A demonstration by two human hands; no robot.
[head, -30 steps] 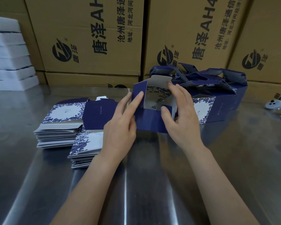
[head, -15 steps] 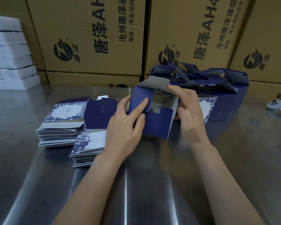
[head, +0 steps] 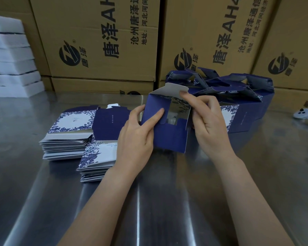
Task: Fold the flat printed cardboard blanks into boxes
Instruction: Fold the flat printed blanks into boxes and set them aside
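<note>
A half-formed navy blue box point(head: 169, 137) with a white inside stands on the steel table point(head: 149, 201), its open end toward me. My left hand point(head: 137, 135) grips its left wall, thumb behind and fingers pressing a side flap inward. My right hand point(head: 208, 121) holds the right wall and pinches the white top flap point(head: 169, 91) with the fingertips. Two stacks of flat blue-and-white printed blanks point(head: 69, 135) point(head: 98, 160) lie to the left. Several folded blue boxes point(head: 238, 96) stand behind my right hand.
Large brown cartons point(head: 100, 41) wall off the back of the table. White foam sheets point(head: 9, 57) are stacked at the far left. A white controller point(head: 304, 115) lies at the right edge.
The box has been tilted and turned so its open end faces me more. My left fingers have pushed the side flap inward, and my right hand has shifted to the right wall and top flap.
</note>
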